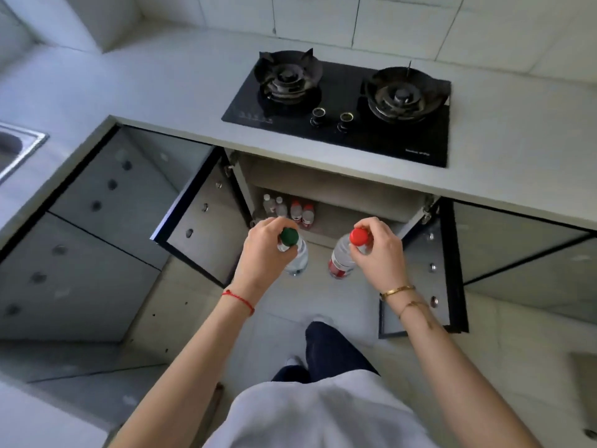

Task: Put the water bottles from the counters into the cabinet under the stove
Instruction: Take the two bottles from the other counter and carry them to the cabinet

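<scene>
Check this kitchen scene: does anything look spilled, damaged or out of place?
Nothing stands out. The cabinet under the stove stands open with bottles upright inside. The left hand holds a green-capped bottle, the right hand a red-capped bottle.

1. The black glass two-burner gas stove (339, 118) carries a small pale brand mark near its front right corner, too small and blurred to read.
2. A row of tiny pale symbols sits at the stove's front left corner; none can be made out.
3. The clear plastic water bottle with the red cap (342, 257) has a red label with a white band; its print is unreadable.
4. The small bottles standing inside the open cabinet under the stove (290, 208) show red labels, likewise illegible.
</scene>
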`<action>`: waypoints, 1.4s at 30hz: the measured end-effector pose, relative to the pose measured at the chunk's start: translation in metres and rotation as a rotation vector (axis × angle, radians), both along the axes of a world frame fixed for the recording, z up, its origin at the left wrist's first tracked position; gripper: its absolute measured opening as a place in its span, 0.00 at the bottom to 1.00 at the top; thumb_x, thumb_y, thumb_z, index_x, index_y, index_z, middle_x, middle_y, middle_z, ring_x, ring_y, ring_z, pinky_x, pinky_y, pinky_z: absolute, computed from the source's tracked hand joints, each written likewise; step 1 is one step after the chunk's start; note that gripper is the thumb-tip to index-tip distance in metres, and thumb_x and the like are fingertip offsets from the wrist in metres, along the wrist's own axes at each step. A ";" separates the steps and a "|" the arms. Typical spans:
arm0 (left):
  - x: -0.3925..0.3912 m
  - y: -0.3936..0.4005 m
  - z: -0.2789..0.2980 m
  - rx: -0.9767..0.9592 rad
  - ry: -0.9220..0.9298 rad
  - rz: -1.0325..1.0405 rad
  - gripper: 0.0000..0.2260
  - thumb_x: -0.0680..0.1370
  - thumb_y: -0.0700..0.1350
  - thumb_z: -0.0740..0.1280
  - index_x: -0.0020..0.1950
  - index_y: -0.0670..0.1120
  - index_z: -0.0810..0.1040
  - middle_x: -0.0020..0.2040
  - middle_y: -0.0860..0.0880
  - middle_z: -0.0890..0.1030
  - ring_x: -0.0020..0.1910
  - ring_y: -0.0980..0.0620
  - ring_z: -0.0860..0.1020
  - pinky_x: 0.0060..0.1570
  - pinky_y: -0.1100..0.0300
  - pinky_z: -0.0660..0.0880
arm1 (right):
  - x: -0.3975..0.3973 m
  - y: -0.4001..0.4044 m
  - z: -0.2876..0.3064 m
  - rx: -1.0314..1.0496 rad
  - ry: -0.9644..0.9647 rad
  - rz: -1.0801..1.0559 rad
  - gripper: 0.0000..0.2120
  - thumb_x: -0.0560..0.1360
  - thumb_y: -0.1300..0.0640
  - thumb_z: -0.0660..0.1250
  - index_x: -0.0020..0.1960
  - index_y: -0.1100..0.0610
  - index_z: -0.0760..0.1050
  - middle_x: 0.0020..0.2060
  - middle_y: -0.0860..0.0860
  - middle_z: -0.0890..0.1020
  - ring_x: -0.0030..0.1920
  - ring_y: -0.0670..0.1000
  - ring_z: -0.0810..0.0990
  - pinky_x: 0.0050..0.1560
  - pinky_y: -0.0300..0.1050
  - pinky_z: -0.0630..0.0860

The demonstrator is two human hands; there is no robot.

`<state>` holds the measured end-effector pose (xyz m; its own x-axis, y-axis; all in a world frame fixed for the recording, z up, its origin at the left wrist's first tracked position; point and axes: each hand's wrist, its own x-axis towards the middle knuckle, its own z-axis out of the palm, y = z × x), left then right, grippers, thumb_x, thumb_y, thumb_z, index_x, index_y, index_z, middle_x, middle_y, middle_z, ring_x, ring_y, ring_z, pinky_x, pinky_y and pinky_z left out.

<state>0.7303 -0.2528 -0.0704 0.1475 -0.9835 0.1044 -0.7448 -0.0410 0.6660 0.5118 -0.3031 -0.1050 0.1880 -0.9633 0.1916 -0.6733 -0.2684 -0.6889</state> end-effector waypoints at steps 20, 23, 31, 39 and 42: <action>-0.022 -0.235 -0.223 0.162 -0.015 -0.169 0.13 0.70 0.37 0.71 0.53 0.46 0.80 0.50 0.48 0.82 0.48 0.49 0.78 0.47 0.62 0.73 | -0.003 -0.194 -0.217 0.164 0.008 -0.214 0.13 0.68 0.63 0.72 0.51 0.56 0.73 0.46 0.51 0.78 0.45 0.50 0.75 0.45 0.40 0.70; -0.027 -0.267 -0.292 0.179 -0.027 -0.190 0.13 0.70 0.37 0.71 0.53 0.45 0.81 0.50 0.47 0.82 0.48 0.48 0.78 0.47 0.61 0.74 | -0.005 -0.219 -0.279 0.151 0.035 -0.250 0.13 0.69 0.62 0.72 0.52 0.57 0.74 0.45 0.51 0.78 0.44 0.48 0.73 0.45 0.38 0.67; -0.035 -0.336 -0.470 0.216 -0.053 -0.194 0.13 0.67 0.36 0.71 0.51 0.45 0.81 0.48 0.46 0.83 0.47 0.45 0.80 0.46 0.56 0.77 | -0.003 -0.280 -0.456 0.190 0.100 -0.234 0.14 0.68 0.65 0.71 0.52 0.60 0.74 0.46 0.57 0.80 0.48 0.58 0.79 0.49 0.45 0.75; -0.041 -0.402 -0.580 0.231 -0.075 -0.249 0.13 0.71 0.35 0.69 0.54 0.43 0.82 0.49 0.42 0.85 0.49 0.44 0.82 0.47 0.59 0.76 | 0.011 -0.343 -0.568 0.220 0.043 -0.268 0.13 0.71 0.66 0.69 0.55 0.62 0.74 0.48 0.61 0.80 0.49 0.61 0.80 0.50 0.50 0.76; -0.040 -0.420 -0.604 0.203 -0.096 -0.239 0.13 0.72 0.36 0.69 0.55 0.43 0.82 0.51 0.41 0.85 0.52 0.43 0.82 0.51 0.56 0.76 | 0.018 -0.361 -0.593 0.203 0.029 -0.274 0.13 0.71 0.65 0.69 0.55 0.63 0.76 0.48 0.63 0.81 0.47 0.62 0.80 0.48 0.49 0.75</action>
